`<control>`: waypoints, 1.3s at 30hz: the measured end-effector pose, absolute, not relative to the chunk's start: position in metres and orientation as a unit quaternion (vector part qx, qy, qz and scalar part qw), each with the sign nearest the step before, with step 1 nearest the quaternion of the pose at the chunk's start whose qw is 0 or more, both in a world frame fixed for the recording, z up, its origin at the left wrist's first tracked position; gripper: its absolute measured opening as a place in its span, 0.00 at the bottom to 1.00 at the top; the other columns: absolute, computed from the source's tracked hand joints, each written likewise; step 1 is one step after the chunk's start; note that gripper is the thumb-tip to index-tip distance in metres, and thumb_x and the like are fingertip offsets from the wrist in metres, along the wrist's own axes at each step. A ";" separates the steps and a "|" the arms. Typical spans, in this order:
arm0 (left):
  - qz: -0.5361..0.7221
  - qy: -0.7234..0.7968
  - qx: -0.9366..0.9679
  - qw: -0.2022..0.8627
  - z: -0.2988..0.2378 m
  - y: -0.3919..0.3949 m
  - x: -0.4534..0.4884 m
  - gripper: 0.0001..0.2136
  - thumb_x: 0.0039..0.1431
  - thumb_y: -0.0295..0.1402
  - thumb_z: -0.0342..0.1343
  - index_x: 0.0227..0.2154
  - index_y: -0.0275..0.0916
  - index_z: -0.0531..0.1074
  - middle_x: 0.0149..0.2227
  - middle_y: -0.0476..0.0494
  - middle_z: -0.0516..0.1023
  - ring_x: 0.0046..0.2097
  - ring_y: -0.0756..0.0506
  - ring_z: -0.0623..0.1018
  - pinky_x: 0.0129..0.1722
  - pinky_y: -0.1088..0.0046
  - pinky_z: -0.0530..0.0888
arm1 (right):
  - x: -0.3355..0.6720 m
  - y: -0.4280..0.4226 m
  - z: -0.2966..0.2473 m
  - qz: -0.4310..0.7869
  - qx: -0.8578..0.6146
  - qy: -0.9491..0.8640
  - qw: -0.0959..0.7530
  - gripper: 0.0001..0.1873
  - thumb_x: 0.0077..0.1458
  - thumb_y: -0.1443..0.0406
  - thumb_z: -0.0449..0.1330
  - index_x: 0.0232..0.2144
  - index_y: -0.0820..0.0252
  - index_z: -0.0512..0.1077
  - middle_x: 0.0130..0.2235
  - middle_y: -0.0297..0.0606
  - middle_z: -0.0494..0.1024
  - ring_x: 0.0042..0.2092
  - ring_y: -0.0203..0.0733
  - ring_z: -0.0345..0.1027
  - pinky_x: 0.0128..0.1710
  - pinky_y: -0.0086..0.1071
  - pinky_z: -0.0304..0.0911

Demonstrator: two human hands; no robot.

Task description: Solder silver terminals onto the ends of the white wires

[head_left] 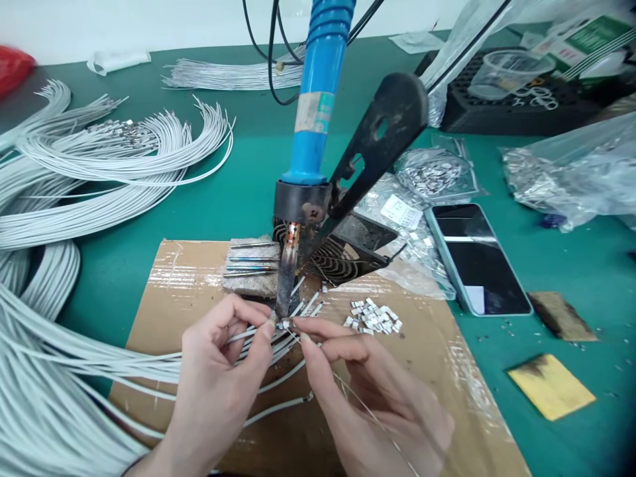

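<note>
A blue-handled soldering iron (314,112) is held tip-down by a black stand (382,126). At its hot tip, a small metal connector piece (285,324) lies between my fingertips. My left hand (223,364) is closed in a pinch on a white cable (243,335) just left of the tip. From the other side, my right hand (372,391) pinches thin solder wire (370,412), which trails down to the lower right. Several white cable ends (311,306) lie under and behind my fingers. Exactly how the cable meets the connector is too small to tell.
Cardboard (169,278) covers the work area. Loose metal connectors (372,317) lie right of the iron, near a black fan (342,255). Cable bundles (59,371) fill the left. A phone (479,258), a yellow sponge (551,387) and bags of metal parts (432,172) lie right.
</note>
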State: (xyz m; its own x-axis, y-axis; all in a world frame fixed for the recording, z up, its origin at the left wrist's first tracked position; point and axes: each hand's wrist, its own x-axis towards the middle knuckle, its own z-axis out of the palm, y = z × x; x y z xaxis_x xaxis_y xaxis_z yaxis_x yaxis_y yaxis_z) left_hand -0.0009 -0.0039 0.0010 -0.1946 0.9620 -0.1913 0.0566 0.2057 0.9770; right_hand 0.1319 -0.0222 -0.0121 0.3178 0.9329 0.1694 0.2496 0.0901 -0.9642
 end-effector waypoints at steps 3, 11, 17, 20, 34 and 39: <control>0.475 0.610 0.418 0.478 0.001 -0.003 -0.001 0.07 0.61 0.26 0.63 0.28 0.41 0.77 0.34 0.52 0.83 0.34 0.54 0.82 0.34 0.88 0.75 | 0.132 -0.022 -0.013 0.308 -0.596 -0.495 0.553 0.11 0.61 0.67 0.68 0.27 0.52 0.74 0.38 0.28 0.88 0.35 0.33 0.82 0.40 0.24 0.75; 0.481 0.612 0.411 0.475 0.001 -0.002 -0.001 0.07 0.59 0.25 0.63 0.27 0.41 0.77 0.33 0.53 0.84 0.35 0.54 0.83 0.35 0.89 0.76 | 0.130 -0.022 -0.015 0.304 -0.581 -0.501 0.566 0.10 0.62 0.68 0.68 0.28 0.52 0.75 0.39 0.26 0.88 0.36 0.32 0.82 0.41 0.22 0.74; 0.481 0.612 0.413 0.473 0.001 -0.002 -0.002 0.08 0.59 0.24 0.64 0.27 0.41 0.77 0.34 0.53 0.83 0.35 0.55 0.83 0.35 0.90 0.76 | 0.130 -0.023 -0.015 0.287 -0.580 -0.515 0.562 0.10 0.61 0.70 0.67 0.28 0.53 0.74 0.39 0.25 0.88 0.35 0.29 0.81 0.40 0.20 0.74; 0.477 0.617 0.411 0.472 0.001 -0.001 -0.002 0.08 0.59 0.24 0.64 0.26 0.41 0.77 0.34 0.53 0.84 0.34 0.55 0.83 0.34 0.90 0.75 | 0.131 -0.022 -0.015 0.273 -0.587 -0.527 0.551 0.11 0.61 0.70 0.67 0.28 0.53 0.74 0.39 0.24 0.88 0.33 0.28 0.81 0.40 0.20 0.73; 0.485 0.629 0.400 0.458 0.007 -0.004 0.004 0.07 0.58 0.25 0.65 0.26 0.40 0.77 0.34 0.50 0.83 0.32 0.53 0.82 0.31 0.86 0.75 | 0.129 -0.022 -0.014 0.298 -0.581 -0.511 0.560 0.10 0.61 0.70 0.67 0.28 0.54 0.75 0.39 0.34 0.88 0.34 0.37 0.82 0.40 0.29 0.77; 0.498 0.633 0.375 0.459 0.011 -0.003 0.008 0.07 0.56 0.24 0.65 0.25 0.40 0.77 0.32 0.51 0.82 0.31 0.53 0.81 0.30 0.86 0.73 | 0.129 -0.021 -0.013 0.285 -0.587 -0.513 0.557 0.11 0.61 0.70 0.67 0.27 0.53 0.75 0.38 0.31 0.88 0.33 0.35 0.81 0.39 0.27 0.76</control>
